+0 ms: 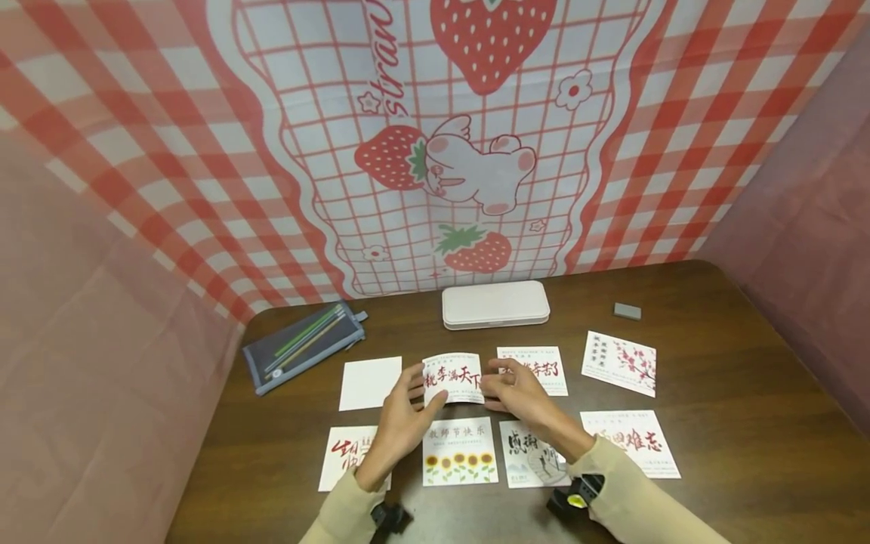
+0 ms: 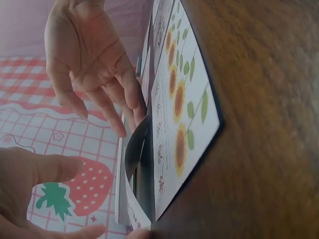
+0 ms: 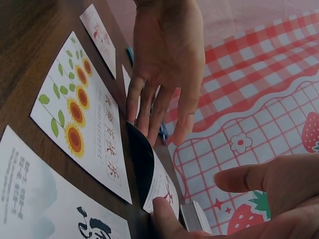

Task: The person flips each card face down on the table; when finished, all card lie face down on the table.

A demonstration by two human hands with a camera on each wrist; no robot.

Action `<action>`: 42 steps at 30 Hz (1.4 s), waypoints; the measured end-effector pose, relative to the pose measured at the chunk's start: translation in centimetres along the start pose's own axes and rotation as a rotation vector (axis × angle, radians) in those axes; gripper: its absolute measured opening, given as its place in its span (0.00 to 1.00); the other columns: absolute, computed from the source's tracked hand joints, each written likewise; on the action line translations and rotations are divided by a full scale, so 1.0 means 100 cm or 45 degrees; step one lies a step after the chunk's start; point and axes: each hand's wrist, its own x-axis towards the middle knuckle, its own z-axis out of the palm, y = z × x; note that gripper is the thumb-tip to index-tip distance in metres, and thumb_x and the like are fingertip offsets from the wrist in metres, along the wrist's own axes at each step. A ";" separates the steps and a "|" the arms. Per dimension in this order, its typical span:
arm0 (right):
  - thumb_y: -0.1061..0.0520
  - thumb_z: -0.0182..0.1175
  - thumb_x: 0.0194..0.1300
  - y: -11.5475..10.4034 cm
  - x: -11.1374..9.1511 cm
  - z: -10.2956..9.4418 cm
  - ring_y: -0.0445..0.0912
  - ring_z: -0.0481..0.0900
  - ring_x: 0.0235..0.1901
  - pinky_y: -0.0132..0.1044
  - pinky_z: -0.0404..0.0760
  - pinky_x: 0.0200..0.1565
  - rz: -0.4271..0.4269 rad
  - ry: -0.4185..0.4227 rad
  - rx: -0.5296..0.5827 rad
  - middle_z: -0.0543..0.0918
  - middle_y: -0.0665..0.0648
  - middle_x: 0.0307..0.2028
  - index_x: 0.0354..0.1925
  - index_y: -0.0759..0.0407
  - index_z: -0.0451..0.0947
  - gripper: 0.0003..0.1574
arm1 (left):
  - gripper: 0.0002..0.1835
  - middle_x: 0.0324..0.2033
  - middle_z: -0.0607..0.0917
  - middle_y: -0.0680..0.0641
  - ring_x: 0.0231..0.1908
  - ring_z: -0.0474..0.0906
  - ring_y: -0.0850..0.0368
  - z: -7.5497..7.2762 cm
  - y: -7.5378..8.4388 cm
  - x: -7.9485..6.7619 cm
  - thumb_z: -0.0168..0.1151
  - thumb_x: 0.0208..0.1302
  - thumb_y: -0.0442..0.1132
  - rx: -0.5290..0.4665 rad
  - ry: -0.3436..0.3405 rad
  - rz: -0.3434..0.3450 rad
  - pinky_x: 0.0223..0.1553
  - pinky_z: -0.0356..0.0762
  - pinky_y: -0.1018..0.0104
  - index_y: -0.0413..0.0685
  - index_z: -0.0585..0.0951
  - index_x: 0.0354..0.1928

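Observation:
A white card with red Chinese lettering (image 1: pixel 451 375) lies between my two hands, in the back row of cards. Its middle bows upward, and the dark underside (image 2: pixel 135 147) shows in the left wrist view. My left hand (image 1: pixel 399 425) presses the card's left edge with its fingertips, the thumb raised apart. At the opposite edge, the fingers of my right hand (image 1: pixel 526 394) push inward, thumb also lifted. Just in front of it lies a sunflower card (image 1: pixel 460 452). The right hand partly covers another red-lettered card (image 1: pixel 544 370).
Other cards lie around: a blank white one (image 1: pixel 370 384), a plum-blossom one (image 1: pixel 620 363), a black-lettered one (image 1: pixel 530 457) and red-lettered ones (image 1: pixel 340 457) at the sides. Behind them are a mesh pencil pouch (image 1: pixel 304 347), a white case (image 1: pixel 496 304) and a small grey block (image 1: pixel 627 310).

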 end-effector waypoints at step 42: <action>0.62 0.56 0.76 0.002 0.029 0.003 0.48 0.87 0.45 0.41 0.90 0.53 -0.027 -0.206 0.164 0.81 0.72 0.59 0.71 0.74 0.64 0.31 | 0.29 0.56 0.80 0.36 0.53 0.82 0.44 0.016 0.019 0.011 0.55 0.77 0.60 0.113 -0.045 -0.027 0.54 0.82 0.48 0.48 0.80 0.66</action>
